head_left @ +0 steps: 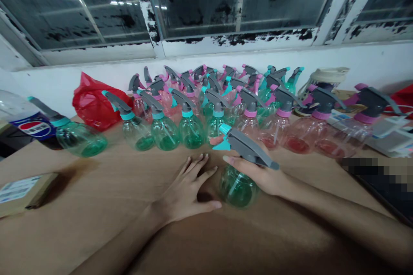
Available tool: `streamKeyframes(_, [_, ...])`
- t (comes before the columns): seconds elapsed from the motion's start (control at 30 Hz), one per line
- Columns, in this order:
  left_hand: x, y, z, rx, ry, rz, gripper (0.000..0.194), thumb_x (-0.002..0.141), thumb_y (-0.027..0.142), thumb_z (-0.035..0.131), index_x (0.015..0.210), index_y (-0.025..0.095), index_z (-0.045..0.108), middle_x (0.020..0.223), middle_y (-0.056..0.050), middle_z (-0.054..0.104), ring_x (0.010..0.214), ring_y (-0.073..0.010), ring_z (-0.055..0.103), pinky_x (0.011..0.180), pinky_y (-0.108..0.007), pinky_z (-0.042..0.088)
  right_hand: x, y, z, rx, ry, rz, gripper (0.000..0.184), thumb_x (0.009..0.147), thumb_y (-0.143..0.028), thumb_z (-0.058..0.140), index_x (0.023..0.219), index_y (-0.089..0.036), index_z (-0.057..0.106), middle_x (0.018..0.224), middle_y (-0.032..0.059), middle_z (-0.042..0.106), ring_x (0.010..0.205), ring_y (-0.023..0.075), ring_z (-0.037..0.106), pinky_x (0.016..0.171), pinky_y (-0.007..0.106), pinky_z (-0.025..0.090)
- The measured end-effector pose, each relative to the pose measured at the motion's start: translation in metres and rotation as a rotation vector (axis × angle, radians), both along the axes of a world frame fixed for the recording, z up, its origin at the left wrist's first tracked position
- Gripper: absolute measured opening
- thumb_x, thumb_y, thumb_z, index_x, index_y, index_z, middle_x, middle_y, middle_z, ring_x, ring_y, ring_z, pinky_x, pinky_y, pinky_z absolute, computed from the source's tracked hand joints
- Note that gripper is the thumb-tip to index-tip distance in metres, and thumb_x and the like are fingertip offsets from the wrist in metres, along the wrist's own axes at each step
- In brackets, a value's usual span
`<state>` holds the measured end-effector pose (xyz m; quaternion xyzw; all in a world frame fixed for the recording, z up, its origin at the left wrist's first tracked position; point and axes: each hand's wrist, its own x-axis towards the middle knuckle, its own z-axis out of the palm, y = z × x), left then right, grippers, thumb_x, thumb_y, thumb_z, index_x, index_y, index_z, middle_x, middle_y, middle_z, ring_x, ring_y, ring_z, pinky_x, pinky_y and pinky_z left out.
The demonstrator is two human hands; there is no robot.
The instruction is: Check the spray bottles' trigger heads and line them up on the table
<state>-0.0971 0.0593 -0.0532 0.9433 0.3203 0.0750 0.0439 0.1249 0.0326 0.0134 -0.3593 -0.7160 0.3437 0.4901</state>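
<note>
A clear green spray bottle with a grey and turquoise trigger head stands in front of me on the table. My right hand is closed around its neck just under the head, thumb toward the nozzle side. To the left of the bottle, my left hand has its fingers spread, with nothing in it; its thumb tip points at the bottle's side, slightly apart from it. Just behind stands a row of similar spray bottles, among them a green one with a turquoise collar and a pink one with a pink collar.
More spray bottles crowd toward the wall. A red plastic bag and a Pepsi bottle stand at the left, near a small cardboard box. A dark flat device lies on the right; behind it sits a pale cup.
</note>
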Motion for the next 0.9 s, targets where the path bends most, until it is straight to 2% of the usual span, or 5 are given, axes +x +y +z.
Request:
streamKeyframes(0.1, [0.000, -0.001, 0.000, -0.009, -0.019, -0.003, 0.080, 0.081, 0.071, 0.048, 0.142, 0.021, 0.037, 0.154, -0.016, 0.023, 0.142, -0.0337, 0.018, 0.111, -0.059, 0.016, 0.000, 0.000, 0.001, -0.040, 0.035, 0.047, 0.033, 0.081, -0.023, 0.057, 0.112, -0.031, 0.062, 0.102, 0.0008, 0.065, 0.093, 0.0192, 0.061, 0.086, 0.036, 0.047])
streamKeyframes(0.3, [0.000, -0.002, 0.000, -0.022, -0.072, -0.017, 0.078, 0.081, 0.069, 0.051, 0.141, 0.022, 0.038, 0.155, -0.014, 0.022, 0.141, -0.0354, 0.021, 0.111, -0.061, 0.016, 0.002, 0.001, -0.003, -0.030, 0.012, -0.030, 0.022, 0.078, -0.026, 0.062, 0.100, -0.030, 0.064, 0.085, -0.0026, 0.064, 0.077, 0.0174, 0.060, 0.072, 0.034, 0.050])
streamKeyframes(0.53, [0.001, -0.002, 0.005, -0.025, -0.014, -0.003, 0.077, 0.081, 0.070, 0.050, 0.140, 0.020, 0.041, 0.151, -0.015, 0.030, 0.140, -0.0346, 0.023, 0.111, -0.060, 0.017, 0.000, 0.000, 0.000, -0.056, 0.043, 0.002, 0.015, 0.081, -0.030, 0.063, 0.097, -0.028, 0.065, 0.096, 0.0000, 0.067, 0.091, 0.0207, 0.063, 0.084, 0.039, 0.049])
streamKeyframes(0.77, [0.001, -0.002, 0.006, -0.032, -0.042, -0.010, 0.075, 0.080, 0.067, 0.054, 0.140, 0.024, 0.041, 0.154, -0.012, 0.024, 0.141, -0.0350, 0.021, 0.112, -0.059, 0.016, -0.001, 0.003, -0.011, -0.043, 0.078, -0.062, 0.019, 0.082, -0.040, 0.064, 0.096, -0.028, 0.065, 0.092, 0.0004, 0.069, 0.086, 0.0196, 0.067, 0.082, 0.038, 0.053])
streamKeyframes(0.9, [0.000, -0.002, 0.005, -0.020, -0.027, -0.016, 0.076, 0.081, 0.069, 0.050, 0.141, 0.024, 0.039, 0.152, -0.012, 0.029, 0.140, -0.0335, 0.023, 0.112, -0.058, 0.016, -0.001, 0.003, -0.007, -0.018, 0.052, -0.042, 0.020, 0.082, -0.038, 0.063, 0.100, -0.027, 0.065, 0.097, 0.0010, 0.070, 0.092, 0.0198, 0.066, 0.086, 0.037, 0.051])
